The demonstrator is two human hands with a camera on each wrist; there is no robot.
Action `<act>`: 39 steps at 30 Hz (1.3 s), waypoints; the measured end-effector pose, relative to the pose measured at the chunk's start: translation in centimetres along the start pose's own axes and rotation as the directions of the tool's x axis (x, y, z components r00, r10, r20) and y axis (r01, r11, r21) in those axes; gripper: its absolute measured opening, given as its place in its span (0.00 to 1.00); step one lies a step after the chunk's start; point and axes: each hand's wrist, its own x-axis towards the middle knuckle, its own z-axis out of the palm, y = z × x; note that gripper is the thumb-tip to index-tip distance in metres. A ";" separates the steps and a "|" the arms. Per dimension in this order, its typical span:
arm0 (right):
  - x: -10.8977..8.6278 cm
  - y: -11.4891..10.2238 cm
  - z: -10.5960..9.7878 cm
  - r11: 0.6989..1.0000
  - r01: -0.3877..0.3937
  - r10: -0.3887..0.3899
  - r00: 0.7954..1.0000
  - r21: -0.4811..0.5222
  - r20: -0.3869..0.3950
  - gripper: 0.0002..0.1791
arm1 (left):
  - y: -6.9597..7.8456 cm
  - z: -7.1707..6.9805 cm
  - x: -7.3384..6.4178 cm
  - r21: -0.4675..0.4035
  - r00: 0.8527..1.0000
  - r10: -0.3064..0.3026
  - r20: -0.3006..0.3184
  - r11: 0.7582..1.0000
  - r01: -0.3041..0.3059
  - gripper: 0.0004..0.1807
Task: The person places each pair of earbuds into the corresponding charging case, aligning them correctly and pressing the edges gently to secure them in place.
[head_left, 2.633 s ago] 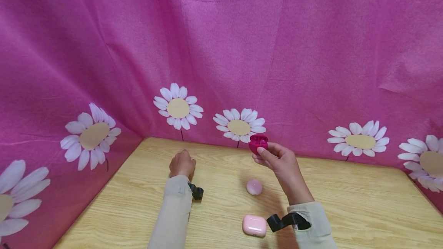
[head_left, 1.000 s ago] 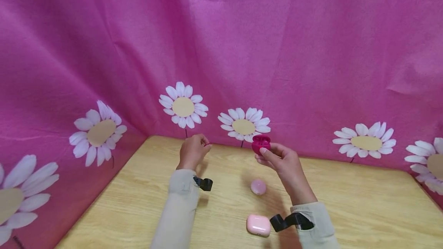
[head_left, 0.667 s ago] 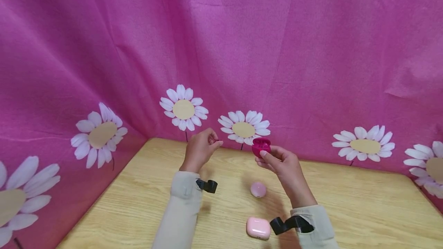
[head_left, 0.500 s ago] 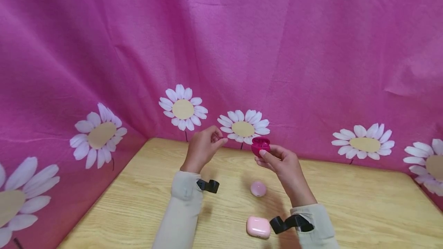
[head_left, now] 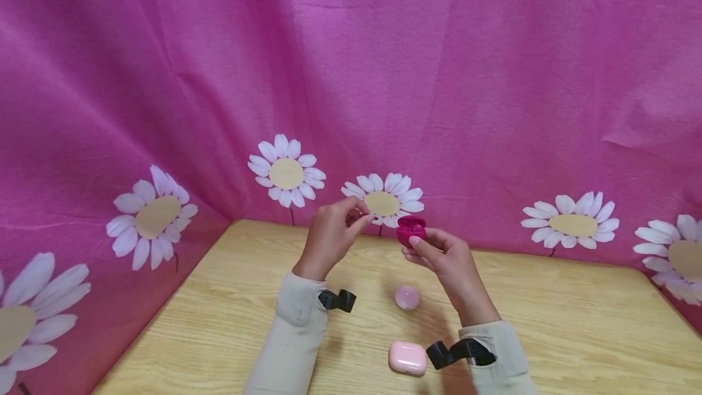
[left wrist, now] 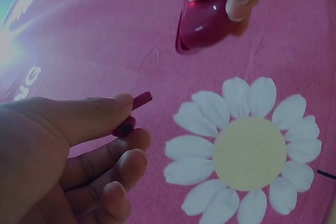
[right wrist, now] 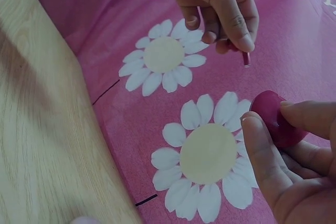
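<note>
My left hand (head_left: 333, 233) pinches a dark red stemmed earbud (left wrist: 126, 125) between thumb and forefinger, its stem sticking out past the fingertips. To its right, my right hand (head_left: 446, 261) holds a crimson earbud charging case (head_left: 411, 231) up above the table, lid raised. The left wrist view shows the case's glossy rounded underside, gripped by fingertips and thumb. A small gap separates the earbud from the case. Whether another earbud sits inside the case I cannot tell.
On the wooden table (head_left: 219, 322) lie a round pale pink case (head_left: 407, 298) and a light pink rectangular earbud case (head_left: 407, 358), both below the right hand. A magenta cloth (head_left: 466, 78) with white daisies hangs behind and at the left. Black cameras (head_left: 460, 353) sit on both wrists.
My left hand has risen from the table at the left and moved right toward the case, bringing the pinched earbud along. The right hand holds the open case nearly still.
</note>
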 end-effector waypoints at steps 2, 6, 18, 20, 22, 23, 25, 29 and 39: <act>-0.1 0.0 0.0 1.000 0.003 -0.003 1.000 0.000 0.000 0.24 | 0.3 0.0 0.0 -0.002 1.000 0.030 0.000 1.000 -0.030 0.04; -0.1 0.0 -0.1 1.000 0.002 -0.002 1.000 0.004 -0.001 0.23 | 0.8 0.1 0.0 -0.024 0.997 0.070 0.031 0.997 -0.069 0.05; -0.1 0.0 0.0 0.999 0.036 -0.036 0.999 0.039 0.015 0.22 | 1.5 0.4 0.0 -0.059 0.985 0.122 0.124 0.992 -0.115 0.07; -0.1 -0.1 0.0 0.998 0.040 -0.041 0.999 0.038 0.019 0.22 | 1.6 0.4 0.0 -0.062 0.984 0.129 0.125 0.991 -0.122 0.07; -0.1 -0.1 0.0 0.998 0.043 -0.044 0.999 0.038 0.022 0.23 | 1.7 0.4 0.0 -0.065 0.983 0.133 0.127 0.990 -0.125 0.08; -0.1 -0.1 -0.1 0.998 0.044 -0.045 0.999 0.037 0.024 0.23 | 1.7 0.5 0.0 -0.067 0.983 0.134 0.128 0.990 -0.127 0.08; -0.1 -0.1 -0.1 0.998 0.046 -0.047 0.999 0.036 0.026 0.23 | 1.8 0.5 0.0 -0.073 0.982 0.134 0.133 0.989 -0.125 0.08; -0.2 -0.1 -0.1 0.998 0.051 -0.052 0.998 0.035 0.026 0.22 | 1.9 0.5 0.0 -0.078 0.981 0.143 0.134 0.988 -0.133 0.09; -0.2 -0.1 -0.2 0.998 0.046 -0.047 0.999 0.041 0.023 0.22 | 2.0 0.5 0.0 -0.092 0.981 0.138 0.137 0.988 -0.126 0.09</act>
